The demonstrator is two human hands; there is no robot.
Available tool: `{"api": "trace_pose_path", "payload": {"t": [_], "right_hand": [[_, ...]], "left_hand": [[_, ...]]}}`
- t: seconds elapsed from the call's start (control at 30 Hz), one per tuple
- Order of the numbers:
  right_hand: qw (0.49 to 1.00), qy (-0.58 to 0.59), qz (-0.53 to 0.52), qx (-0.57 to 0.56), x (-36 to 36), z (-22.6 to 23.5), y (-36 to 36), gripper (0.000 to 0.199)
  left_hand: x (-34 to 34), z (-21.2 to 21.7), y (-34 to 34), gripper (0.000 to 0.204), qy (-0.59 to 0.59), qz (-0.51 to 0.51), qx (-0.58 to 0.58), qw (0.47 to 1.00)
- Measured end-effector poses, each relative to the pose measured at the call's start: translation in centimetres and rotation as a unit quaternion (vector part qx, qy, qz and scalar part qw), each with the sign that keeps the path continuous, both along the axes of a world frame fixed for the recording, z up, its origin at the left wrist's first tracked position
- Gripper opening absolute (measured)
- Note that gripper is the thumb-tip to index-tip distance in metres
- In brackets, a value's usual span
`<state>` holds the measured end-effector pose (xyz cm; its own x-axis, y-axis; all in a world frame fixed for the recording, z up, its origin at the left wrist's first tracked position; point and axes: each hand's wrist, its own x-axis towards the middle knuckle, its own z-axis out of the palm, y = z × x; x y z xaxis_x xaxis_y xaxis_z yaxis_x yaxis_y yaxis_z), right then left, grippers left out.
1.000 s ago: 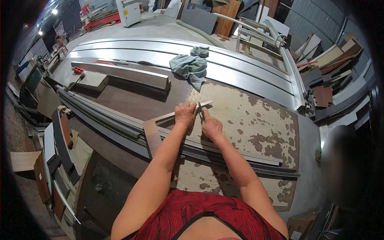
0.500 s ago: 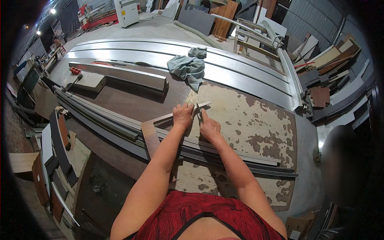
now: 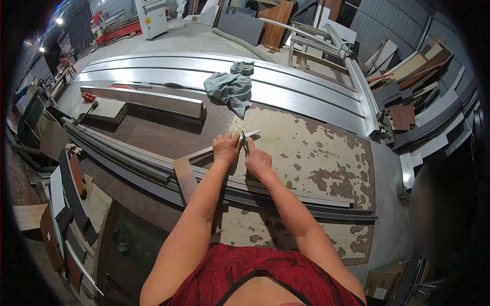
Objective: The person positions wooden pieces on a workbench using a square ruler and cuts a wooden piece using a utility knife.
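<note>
My left hand [image 3: 226, 148] is closed over a thin pale wooden strip [image 3: 204, 152] and presses it down on the bench. The strip's far end sticks out past the fingers to the right. Beside it, my right hand [image 3: 259, 162] grips a slim dark tool [image 3: 245, 141], whose narrow pointed end stands up across the strip. Its exact kind is too small to make out. At the strip's left end lies a wider piece of light-brown board [image 3: 185, 176], partly covered by my left forearm. Beneath both hands is a worn, patchy board surface [image 3: 301, 168].
Long grey bars [image 3: 138, 162] run under my forearms. A grey-green cloth [image 3: 229, 91] lies beyond my hands on a silver grooved metal table [image 3: 301, 97]. To the left are a metal fence [image 3: 148, 99] and a red-handled clamp [image 3: 88, 97]. Board offcuts [image 3: 418, 122] lean at the right.
The whole view has shifted, so the surroundings sit slightly further left. Both hands stay at the strip with the same hold, and the tool is still upright against it.
</note>
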<state>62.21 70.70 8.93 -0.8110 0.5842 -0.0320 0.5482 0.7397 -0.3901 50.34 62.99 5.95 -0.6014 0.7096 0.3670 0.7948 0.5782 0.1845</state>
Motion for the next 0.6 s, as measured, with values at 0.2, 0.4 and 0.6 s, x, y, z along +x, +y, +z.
{"api": "trace_pose_path", "payload": {"t": [0.2,0.4,0.6], "right_hand": [[1.0,0.021,0.008,0.019,1.9,-1.0,-0.7,0.06],[1.0,0.023,-0.005,0.006,0.2,-0.9,0.1,0.06],[1.0,0.013,-0.004,0.009,1.2,-1.0,0.0,0.059]], "left_hand": [[-0.2,-0.5,-0.1,0.022,0.016,0.009,0.013,1.0],[0.0,-0.2,0.5,0.022,0.024,0.006,0.004,1.0],[0.3,0.4,0.2,0.022,0.009,0.007,-0.006,1.0]]}}
